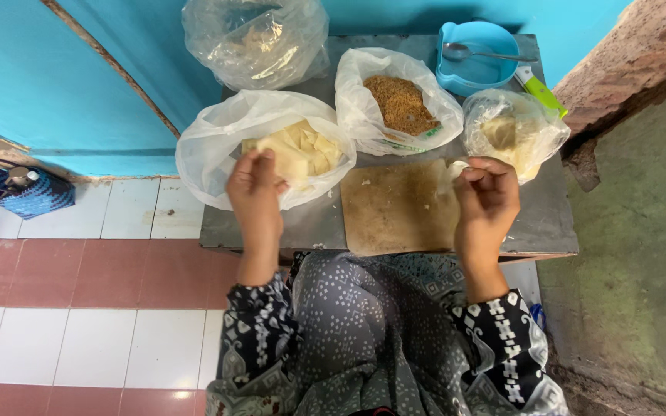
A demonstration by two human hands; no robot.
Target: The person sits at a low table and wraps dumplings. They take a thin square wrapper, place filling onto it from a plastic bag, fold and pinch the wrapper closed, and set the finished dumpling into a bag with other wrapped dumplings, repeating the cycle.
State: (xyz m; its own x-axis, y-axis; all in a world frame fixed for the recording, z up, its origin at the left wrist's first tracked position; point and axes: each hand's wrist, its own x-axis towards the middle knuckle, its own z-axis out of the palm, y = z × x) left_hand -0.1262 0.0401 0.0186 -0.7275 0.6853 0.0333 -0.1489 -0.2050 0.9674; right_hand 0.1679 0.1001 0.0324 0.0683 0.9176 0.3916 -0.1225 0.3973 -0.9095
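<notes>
While my left hand dips into the white plastic bag of pale yellow dough sheets, its fingers curl around the top sheet, so I judge that I am at the picking-up step: taking one wrapper out of the bag at the left of the small grey metal table. My right hand hovers over the right edge of the worn brown wooden cutting board, fingers bunched loosely; whether it pinches a scrap of dough or the edge of the clear plastic bag of pale filling just beyond it, I cannot tell. Lifting the sheet calls, I think, for a light peel so that it does not tear or drag its neighbour along. Both my forearms stretch forward from patterned dark sleeves, wrists slightly bent down, backs of the hands toward me. Behind the board sits a white bag of brown crumbs, farther back a blue plastic bowl with a metal spoon, a green-handled knife beside it, and another clear bag against the turquoise wall.
</notes>
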